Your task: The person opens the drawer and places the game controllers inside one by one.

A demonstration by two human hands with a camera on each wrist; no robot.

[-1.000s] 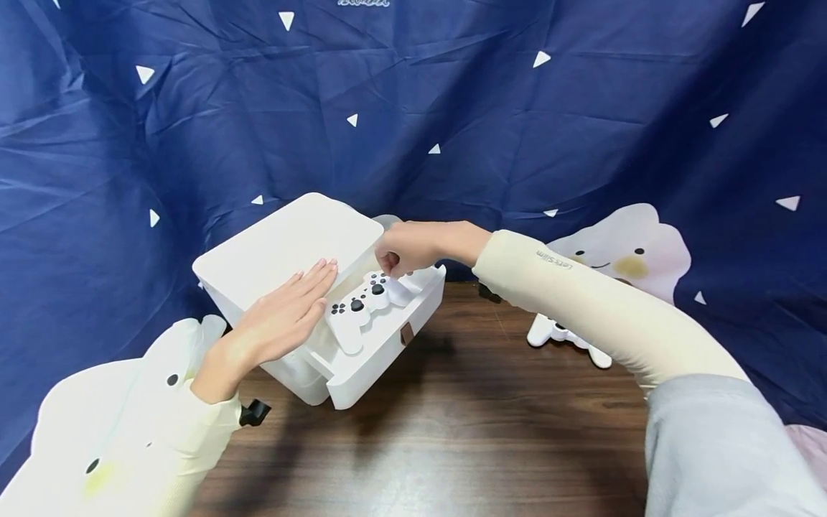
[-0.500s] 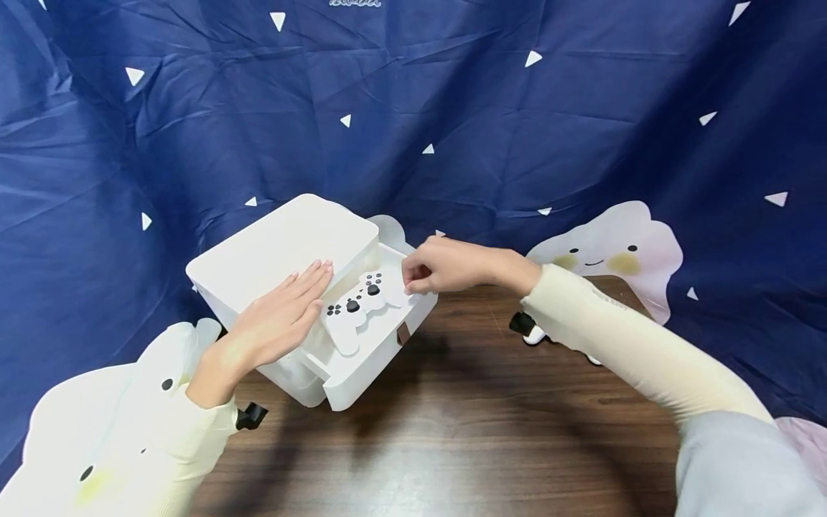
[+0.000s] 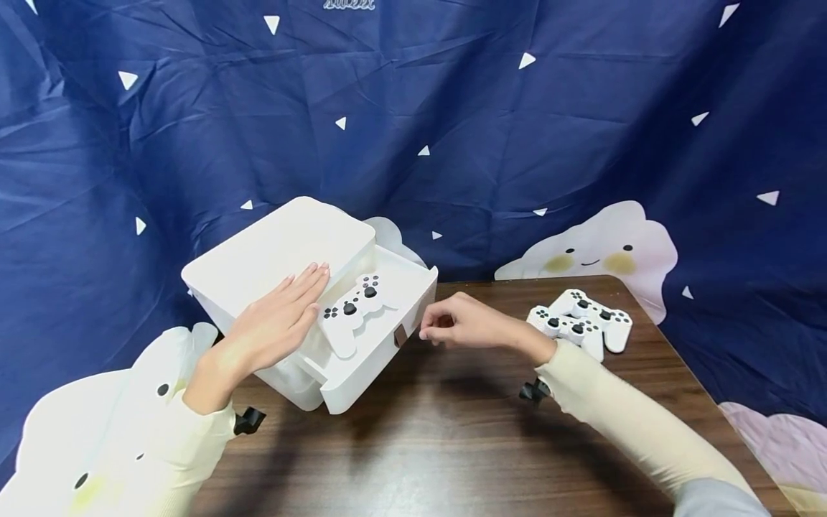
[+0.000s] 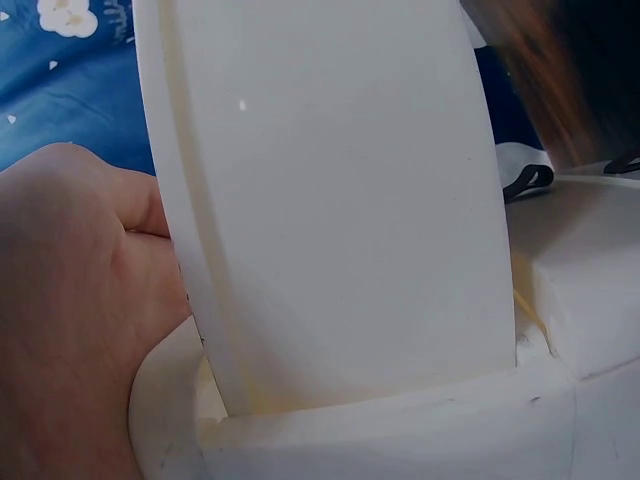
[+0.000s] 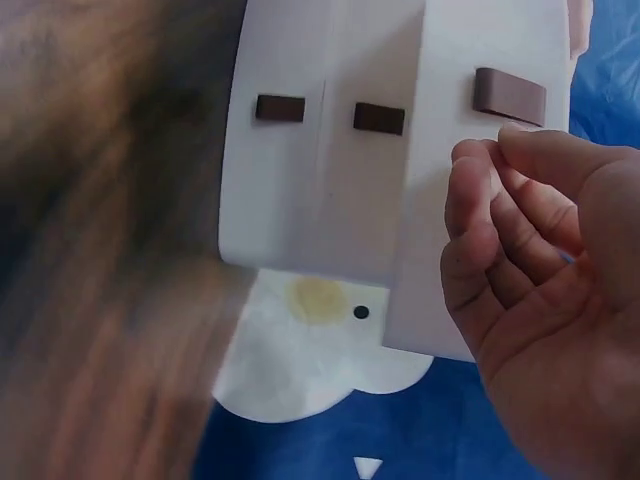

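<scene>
A white three-drawer box (image 3: pixel 284 240) stands at the left of the table. Flat on its top near the drawer edge lies my left hand (image 3: pixel 274 319), fingers straight. The top drawer (image 3: pixel 413 276) is pulled out, and a white game controller (image 3: pixel 360 307) with black sticks lies inside. Just outside the drawer front is my right hand (image 3: pixel 468 322), holding nothing, fingers curled and thumb tip against the index finger. In the right wrist view those fingertips (image 5: pixel 485 150) are right at the lower edge of the brown pull tab (image 5: pixel 512 97).
Two more white game controllers, one (image 3: pixel 568 327) partly overlapping the other (image 3: pixel 617 330), lie at the right rear of the wooden table (image 3: pixel 452 445). Lower drawers carry brown tabs (image 5: pixel 280 108). Behind hangs a dark blue curtain (image 3: pixel 452 86) with white triangles and cloud figures.
My right hand has come out of the drawer, leaving the controller there, and moved right and down to the drawer front. My left hand has stayed on the box top.
</scene>
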